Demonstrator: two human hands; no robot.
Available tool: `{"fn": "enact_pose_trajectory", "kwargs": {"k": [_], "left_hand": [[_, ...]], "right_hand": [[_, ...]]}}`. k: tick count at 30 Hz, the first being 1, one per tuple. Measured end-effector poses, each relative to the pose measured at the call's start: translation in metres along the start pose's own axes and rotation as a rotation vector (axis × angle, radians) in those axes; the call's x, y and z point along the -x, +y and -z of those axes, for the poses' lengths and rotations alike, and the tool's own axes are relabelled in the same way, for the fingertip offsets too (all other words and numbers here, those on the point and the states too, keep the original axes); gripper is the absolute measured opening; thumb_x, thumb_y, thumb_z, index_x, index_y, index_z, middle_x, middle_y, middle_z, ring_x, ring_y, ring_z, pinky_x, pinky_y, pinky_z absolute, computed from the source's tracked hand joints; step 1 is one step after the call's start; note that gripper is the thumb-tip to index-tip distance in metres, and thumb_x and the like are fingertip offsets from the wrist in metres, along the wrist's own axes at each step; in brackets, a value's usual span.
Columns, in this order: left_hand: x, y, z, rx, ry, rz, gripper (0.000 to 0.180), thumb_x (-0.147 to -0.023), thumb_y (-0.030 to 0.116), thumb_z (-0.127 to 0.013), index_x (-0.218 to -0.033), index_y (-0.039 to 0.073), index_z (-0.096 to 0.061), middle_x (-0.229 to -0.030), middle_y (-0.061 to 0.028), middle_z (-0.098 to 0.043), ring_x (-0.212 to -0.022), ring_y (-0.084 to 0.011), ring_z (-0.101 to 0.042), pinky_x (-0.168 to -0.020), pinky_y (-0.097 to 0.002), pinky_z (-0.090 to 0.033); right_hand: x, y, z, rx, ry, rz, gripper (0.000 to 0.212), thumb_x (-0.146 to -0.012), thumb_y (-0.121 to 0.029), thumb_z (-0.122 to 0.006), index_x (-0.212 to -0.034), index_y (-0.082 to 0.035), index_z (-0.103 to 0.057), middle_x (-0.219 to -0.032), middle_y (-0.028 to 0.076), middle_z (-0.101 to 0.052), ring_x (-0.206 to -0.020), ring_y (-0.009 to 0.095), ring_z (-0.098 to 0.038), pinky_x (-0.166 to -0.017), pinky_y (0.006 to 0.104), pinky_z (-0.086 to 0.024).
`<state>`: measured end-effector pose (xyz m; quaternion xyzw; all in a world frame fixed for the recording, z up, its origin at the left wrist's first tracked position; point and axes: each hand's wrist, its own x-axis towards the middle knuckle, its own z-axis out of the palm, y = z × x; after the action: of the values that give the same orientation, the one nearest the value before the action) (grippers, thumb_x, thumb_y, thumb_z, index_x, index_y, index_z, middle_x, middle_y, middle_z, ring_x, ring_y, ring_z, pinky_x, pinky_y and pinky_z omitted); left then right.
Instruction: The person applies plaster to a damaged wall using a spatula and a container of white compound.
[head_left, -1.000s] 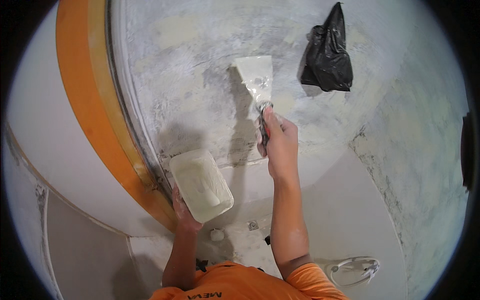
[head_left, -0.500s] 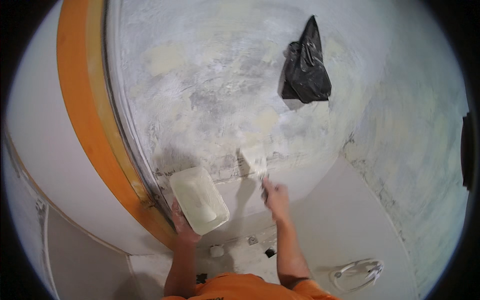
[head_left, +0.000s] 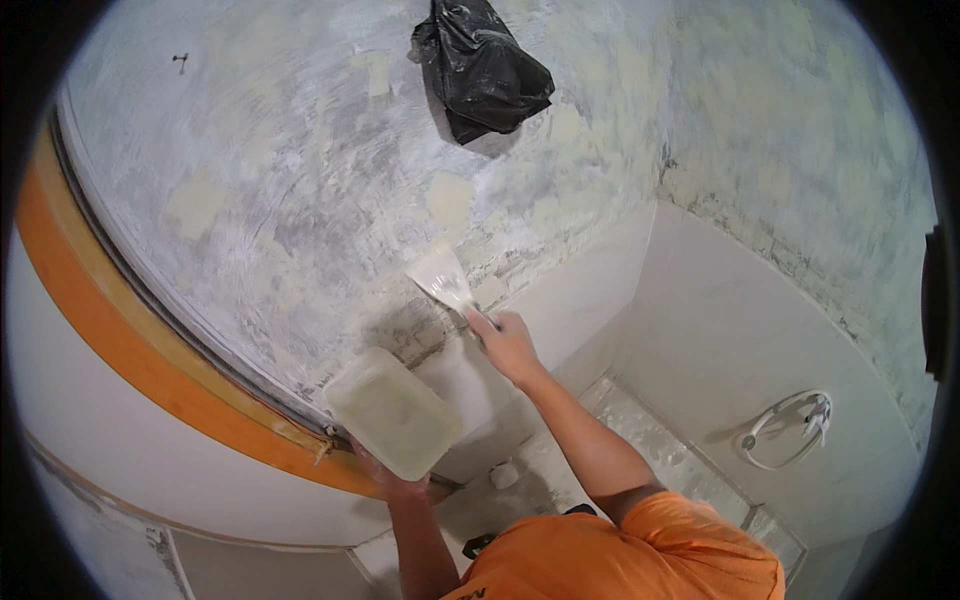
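Observation:
My right hand (head_left: 508, 348) grips the handle of a putty knife (head_left: 443, 280). Its wide blade lies against the patchy grey-white wall (head_left: 330, 200), just above the edge of the smooth white lower panel. Below and to the left, my left hand (head_left: 385, 470) holds up a pale rectangular tub (head_left: 395, 412) from its near end. The fingers are partly hidden behind the tub. A thin layer of pale paste seems to coat the inside of the tub. Pale cream patches show on the wall above the blade.
A black plastic bag (head_left: 490, 85) covers something on the upper wall. An orange-edged frame (head_left: 150, 350) curves along the left. At the right, a shower hose (head_left: 785, 430) hangs on the white side panel. A small white object (head_left: 504, 475) sits low down, beside my left forearm.
The view has turned, so the wall and bag appear further left and tilted. The putty knife now shows sharply with its blade on the wall; the tub remains in my left hand.

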<state>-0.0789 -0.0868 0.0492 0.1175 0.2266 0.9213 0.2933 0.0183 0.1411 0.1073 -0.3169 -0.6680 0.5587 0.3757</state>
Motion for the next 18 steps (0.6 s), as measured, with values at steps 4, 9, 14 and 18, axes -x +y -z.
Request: {"fn": "enact_pose_trajectory", "kwargs": {"k": [4,9,14,18], "left_hand": [[0.004,0.003,0.007,-0.183,-0.043,-0.146,0.066,-0.096,0.052,-0.061,-0.149,0.016,-0.044,-0.141,-0.0054,-0.054,-0.126,-0.0264,-0.058,-0.097,-0.0461,-0.058],[-0.003,-0.003,0.019,-0.490,-0.017,-0.310,0.065,-0.098,0.053,-0.058,-0.148,0.015,-0.044,-0.143,-0.0062,-0.053,-0.125,-0.0281,-0.058,-0.096,-0.0478,-0.058],[-0.009,-0.001,0.009,-0.152,0.058,-0.103,0.062,-0.097,0.048,-0.062,-0.145,0.012,-0.046,-0.143,-0.0096,-0.052,-0.126,-0.0274,-0.057,-0.100,-0.0475,-0.056],[0.002,-0.001,-0.009,-0.294,0.038,-0.151,0.057,-0.097,0.040,-0.064,-0.143,0.011,-0.047,-0.140,-0.0091,-0.053,-0.122,-0.0267,-0.059,-0.096,-0.0465,-0.058]], "right_hand": [[0.012,0.035,0.048,0.074,0.138,-0.130,0.054,-0.098,-0.047,-0.062,-0.063,-0.007,-0.058,-0.056,-0.001,-0.049,-0.049,0.009,-0.044,-0.049,0.0275,-0.035],[-0.029,-0.041,0.080,-0.379,0.225,-0.060,0.059,-0.101,-0.056,-0.055,-0.061,-0.013,-0.051,-0.054,-0.001,-0.047,-0.044,0.010,-0.044,-0.042,0.0280,-0.030],[-0.085,-0.034,0.017,0.079,0.335,0.063,0.069,-0.101,-0.060,-0.048,-0.078,0.004,-0.061,-0.073,0.021,-0.061,-0.071,0.035,-0.059,-0.069,0.0445,-0.045],[-0.038,0.022,-0.021,0.151,0.186,-0.147,0.076,-0.101,-0.061,-0.043,-0.096,0.011,-0.069,-0.100,0.039,-0.066,-0.105,0.051,-0.064,-0.093,0.0523,-0.047]]}}
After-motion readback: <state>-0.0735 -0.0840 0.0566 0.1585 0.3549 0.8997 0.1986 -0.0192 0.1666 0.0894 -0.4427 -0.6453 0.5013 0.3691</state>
